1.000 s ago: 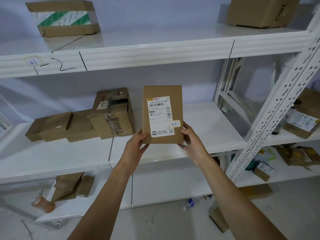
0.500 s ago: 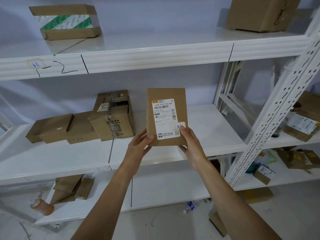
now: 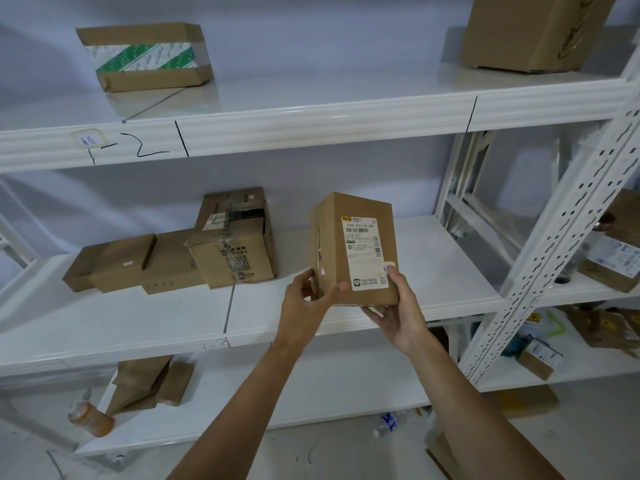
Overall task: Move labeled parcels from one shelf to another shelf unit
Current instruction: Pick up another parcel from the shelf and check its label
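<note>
I hold a small brown labeled parcel (image 3: 356, 251) upright over the front of the middle shelf (image 3: 138, 317) of the white shelf unit. Its white shipping label faces me, and its left side now shows too. My left hand (image 3: 306, 299) grips the lower left corner. My right hand (image 3: 398, 306) supports the bottom right, thumb pressed on a small sticker on the label. To the right, past a slotted white upright (image 3: 554, 251), a second shelf unit (image 3: 588, 362) carries several labeled parcels.
Flat brown boxes (image 3: 114, 263) and a taped carton (image 3: 235, 244) sit at the left of the middle shelf. The top shelf bears a green-taped box (image 3: 145, 57) and a large carton (image 3: 533, 29). Paper packages (image 3: 145, 382) lie on the bottom shelf; bottles (image 3: 91, 419) on the floor.
The parcel has turned so its left side faces me and has shifted slightly right. My right thumb has slid up onto the sticker; both hands keep their hold.
</note>
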Action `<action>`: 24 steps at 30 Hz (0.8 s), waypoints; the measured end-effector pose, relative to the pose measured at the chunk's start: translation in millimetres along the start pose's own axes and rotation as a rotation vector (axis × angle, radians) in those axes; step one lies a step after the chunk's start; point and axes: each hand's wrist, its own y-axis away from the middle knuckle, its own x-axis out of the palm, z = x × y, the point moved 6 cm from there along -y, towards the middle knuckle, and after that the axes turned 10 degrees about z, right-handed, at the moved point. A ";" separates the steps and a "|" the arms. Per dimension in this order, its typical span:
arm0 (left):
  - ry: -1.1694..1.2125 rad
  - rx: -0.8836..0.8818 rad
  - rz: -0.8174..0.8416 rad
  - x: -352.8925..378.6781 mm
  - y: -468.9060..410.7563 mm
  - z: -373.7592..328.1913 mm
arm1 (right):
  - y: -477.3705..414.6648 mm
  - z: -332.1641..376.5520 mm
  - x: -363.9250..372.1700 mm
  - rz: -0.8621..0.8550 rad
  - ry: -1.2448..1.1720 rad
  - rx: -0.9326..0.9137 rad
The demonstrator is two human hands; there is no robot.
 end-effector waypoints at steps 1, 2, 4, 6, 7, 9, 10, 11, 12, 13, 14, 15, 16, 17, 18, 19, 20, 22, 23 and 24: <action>0.041 -0.011 0.023 -1.4 -1.4 2.4 | -0.5 1.4 1.1 -0.007 0.026 -0.003; 0.086 -0.025 0.051 -3.0 -2.0 4.3 | -0.6 3.0 2.7 -0.014 0.058 -0.006; 0.144 -0.061 0.110 -7.2 -3.7 10.0 | 0.4 7.0 8.8 -0.017 0.139 -0.027; 0.157 -0.094 0.146 -11.4 -6.9 15.1 | 2.3 11.2 15.9 -0.023 0.251 -0.078; 0.180 -0.115 0.149 -13.5 -9.8 17.8 | 2.5 12.6 20.1 -0.029 0.314 -0.114; 0.269 -0.149 0.131 -17.1 -14.2 21.8 | 5.6 15.4 29.3 -0.063 0.466 -0.210; 0.313 -0.157 0.115 -18.8 -15.8 22.9 | 8.4 16.2 34.9 -0.079 0.542 -0.269; 0.356 -0.160 0.100 -20.6 -17.5 24.2 | 12.7 17.0 42.0 -0.082 0.608 -0.336; 0.392 -0.163 0.089 -22.0 -18.1 24.6 | 17.9 16.7 50.1 -0.084 0.671 -0.402; 0.427 -0.166 0.080 -23.2 -18.6 25.1 | 23.8 15.3 57.2 -0.095 0.731 -0.461; 0.457 -0.173 0.074 -24.1 -18.4 25.7 | 29.2 12.3 62.7 -0.115 0.786 -0.507; 0.488 -0.180 0.068 -24.9 -18.0 26.3 | 34.3 9.2 66.8 -0.138 0.825 -0.538; 0.518 -0.187 0.060 -25.8 -17.7 27.3 | 37.8 6.1 69.7 -0.164 0.851 -0.562; 0.542 -0.196 0.052 -26.8 -17.5 29.2 | 40.6 2.9 71.5 -0.190 0.875 -0.584; 0.561 -0.205 0.051 -27.4 -17.5 31.2 | 43.8 0.6 74.1 -0.209 0.897 -0.608; 0.573 -0.212 0.051 -28.4 -16.9 33.0 | 46.4 -1.1 76.6 -0.221 0.912 -0.629; 0.581 -0.215 0.052 -29.3 -16.4 34.1 | 48.2 -2.2 78.9 -0.226 0.921 -0.647; 0.587 -0.216 0.051 -31.1 -14.8 34.6 | 49.9 -3.0 81.7 -0.221 0.922 -0.663; 0.581 -0.213 0.053 -31.9 -13.6 34.3 | 49.6 -3.2 81.5 -0.214 0.914 -0.658; 0.571 -0.208 0.054 -32.3 -12.2 33.4 | 48.1 -3.2 80.2 -0.204 0.895 -0.639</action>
